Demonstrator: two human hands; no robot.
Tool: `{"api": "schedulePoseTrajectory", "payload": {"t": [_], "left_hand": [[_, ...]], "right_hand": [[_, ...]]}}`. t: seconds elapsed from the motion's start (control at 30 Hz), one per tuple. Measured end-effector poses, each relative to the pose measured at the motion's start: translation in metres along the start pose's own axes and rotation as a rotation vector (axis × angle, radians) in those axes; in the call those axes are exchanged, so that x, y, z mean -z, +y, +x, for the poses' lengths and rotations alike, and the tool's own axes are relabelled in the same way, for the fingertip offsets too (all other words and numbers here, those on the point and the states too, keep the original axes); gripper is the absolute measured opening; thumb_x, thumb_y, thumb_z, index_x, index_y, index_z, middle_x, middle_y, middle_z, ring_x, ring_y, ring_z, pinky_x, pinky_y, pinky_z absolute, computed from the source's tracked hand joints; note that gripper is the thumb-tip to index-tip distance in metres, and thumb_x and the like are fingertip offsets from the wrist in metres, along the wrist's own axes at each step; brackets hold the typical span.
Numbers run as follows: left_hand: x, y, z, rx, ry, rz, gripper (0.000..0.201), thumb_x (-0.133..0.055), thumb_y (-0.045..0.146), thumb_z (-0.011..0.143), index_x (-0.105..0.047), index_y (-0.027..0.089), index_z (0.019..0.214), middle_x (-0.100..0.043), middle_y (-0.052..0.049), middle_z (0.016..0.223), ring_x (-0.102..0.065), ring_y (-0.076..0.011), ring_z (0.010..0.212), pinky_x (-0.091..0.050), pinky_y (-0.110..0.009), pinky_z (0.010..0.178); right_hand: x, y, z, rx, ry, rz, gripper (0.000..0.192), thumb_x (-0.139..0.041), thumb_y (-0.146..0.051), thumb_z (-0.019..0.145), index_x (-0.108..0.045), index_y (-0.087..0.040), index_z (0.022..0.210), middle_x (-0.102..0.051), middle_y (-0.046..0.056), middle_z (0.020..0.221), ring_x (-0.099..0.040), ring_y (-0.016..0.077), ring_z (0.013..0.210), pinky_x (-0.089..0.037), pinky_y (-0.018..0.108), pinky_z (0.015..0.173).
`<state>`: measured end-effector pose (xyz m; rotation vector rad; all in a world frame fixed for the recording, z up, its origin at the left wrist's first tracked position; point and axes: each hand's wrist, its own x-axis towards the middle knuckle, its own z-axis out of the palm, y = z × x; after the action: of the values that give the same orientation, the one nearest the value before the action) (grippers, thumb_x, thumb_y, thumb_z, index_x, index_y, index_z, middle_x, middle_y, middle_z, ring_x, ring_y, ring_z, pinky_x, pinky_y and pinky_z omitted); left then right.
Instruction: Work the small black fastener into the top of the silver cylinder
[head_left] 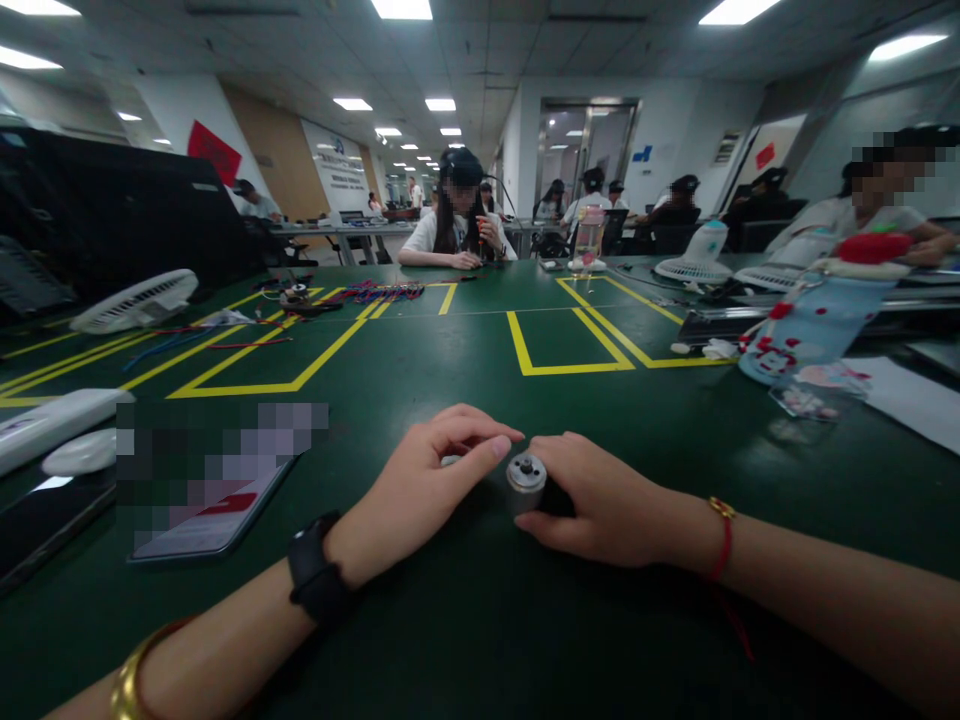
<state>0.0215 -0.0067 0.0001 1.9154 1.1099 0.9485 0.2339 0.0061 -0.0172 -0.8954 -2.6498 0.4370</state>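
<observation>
A small silver cylindrical motor (526, 484) stands on the green table in front of me, its round end face with a short shaft pointing up. My right hand (596, 500) grips it from the right, with the thumb on the near side and fingers on the far side. Just left of the motor is my left hand (442, 460), fingers curled and thumb reaching toward the motor. A small pale bit shows under its curled fingers, too hidden to name.
A phone (225, 510) and a white device (60, 425) lie at left. Wires (382, 291) and a white fan (139, 300) are farther back. At right stand a blue bottle (821, 315) and paper (911, 405). Across the table sits a person (457, 225).
</observation>
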Motion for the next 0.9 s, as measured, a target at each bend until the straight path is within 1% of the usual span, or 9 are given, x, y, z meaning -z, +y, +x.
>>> {"api": "schedulePoseTrajectory", "payload": {"t": [0.07,0.17,0.23,0.43,0.53,0.6,0.7,0.77,0.9], "left_hand": [[0.003,-0.004,0.003,0.081,0.030,-0.006,0.023,-0.055,0.035,0.092,-0.072,0.023,0.100,-0.069,-0.003,0.102,-0.062,-0.0193,0.095,-0.045,-0.032,0.084],[0.007,-0.011,0.006,0.230,0.056,-0.027,0.026,-0.057,0.039,0.089,-0.072,0.022,0.102,-0.072,-0.003,0.096,-0.062,-0.0199,0.086,-0.044,-0.030,0.073],[0.008,-0.016,0.007,0.275,0.063,-0.045,0.028,-0.059,0.040,0.086,-0.072,0.021,0.102,-0.072,-0.003,0.092,-0.062,-0.0200,0.082,-0.043,-0.028,0.067],[0.011,-0.020,0.008,0.298,0.059,-0.098,0.028,-0.062,0.039,0.084,-0.072,0.020,0.101,-0.069,-0.003,0.090,-0.060,-0.0186,0.080,-0.042,-0.029,0.069],[0.012,-0.022,0.008,0.323,0.073,-0.135,0.029,-0.062,0.035,0.083,-0.069,0.021,0.108,-0.067,-0.002,0.089,-0.059,-0.0160,0.076,-0.042,-0.028,0.068],[0.013,-0.025,0.009,0.344,0.102,-0.194,0.032,-0.062,0.031,0.083,-0.066,0.021,0.114,-0.067,-0.002,0.092,-0.058,-0.0143,0.074,-0.043,-0.027,0.067],[0.014,-0.032,0.009,0.335,0.147,-0.301,0.035,-0.063,0.025,0.082,-0.064,0.020,0.116,-0.065,-0.005,0.103,-0.060,-0.0134,0.078,-0.045,-0.027,0.071],[0.015,-0.036,0.010,0.332,0.152,-0.343,0.035,-0.063,0.022,0.081,-0.063,0.018,0.116,-0.064,-0.006,0.107,-0.061,-0.0136,0.080,-0.046,-0.028,0.074],[0.016,-0.039,0.010,0.338,0.133,-0.361,0.034,-0.064,0.020,0.080,-0.064,0.020,0.114,-0.066,-0.004,0.102,-0.061,-0.0134,0.083,-0.045,-0.027,0.076]], "right_hand": [[0.000,-0.001,0.000,-0.006,0.000,-0.006,0.023,-0.064,-0.035,0.081,-0.054,-0.018,0.093,-0.060,0.004,0.090,-0.049,0.0179,0.076,-0.037,0.033,0.071],[0.001,-0.002,0.000,-0.004,0.013,-0.013,0.022,-0.065,-0.035,0.081,-0.053,-0.018,0.090,-0.059,0.003,0.088,-0.048,0.0173,0.075,-0.036,0.032,0.069],[0.002,-0.002,0.000,-0.001,0.016,-0.015,0.022,-0.065,-0.034,0.081,-0.053,-0.018,0.090,-0.059,0.003,0.087,-0.047,0.0170,0.074,-0.035,0.031,0.068],[0.002,-0.002,-0.001,0.004,0.017,-0.008,0.022,-0.065,-0.035,0.081,-0.053,-0.018,0.089,-0.059,0.003,0.087,-0.047,0.0168,0.074,-0.035,0.031,0.068],[0.002,-0.002,-0.001,0.000,0.023,-0.012,0.022,-0.065,-0.035,0.081,-0.053,-0.018,0.088,-0.059,0.003,0.087,-0.048,0.0169,0.074,-0.035,0.031,0.068],[0.002,-0.003,-0.001,-0.003,0.019,-0.016,0.022,-0.065,-0.035,0.081,-0.053,-0.018,0.088,-0.059,0.003,0.086,-0.048,0.0170,0.074,-0.035,0.031,0.068],[0.003,-0.003,-0.001,-0.002,0.021,-0.015,0.022,-0.066,-0.035,0.080,-0.054,-0.018,0.087,-0.059,0.003,0.086,-0.048,0.0170,0.074,-0.035,0.031,0.067],[0.003,-0.003,0.000,-0.003,0.026,-0.014,0.022,-0.066,-0.035,0.080,-0.054,-0.018,0.087,-0.059,0.003,0.086,-0.048,0.0168,0.074,-0.035,0.030,0.067],[0.002,-0.003,0.001,-0.007,0.020,-0.009,0.023,-0.066,-0.036,0.081,-0.054,-0.018,0.087,-0.059,0.003,0.086,-0.047,0.0167,0.073,-0.035,0.030,0.067]]}}
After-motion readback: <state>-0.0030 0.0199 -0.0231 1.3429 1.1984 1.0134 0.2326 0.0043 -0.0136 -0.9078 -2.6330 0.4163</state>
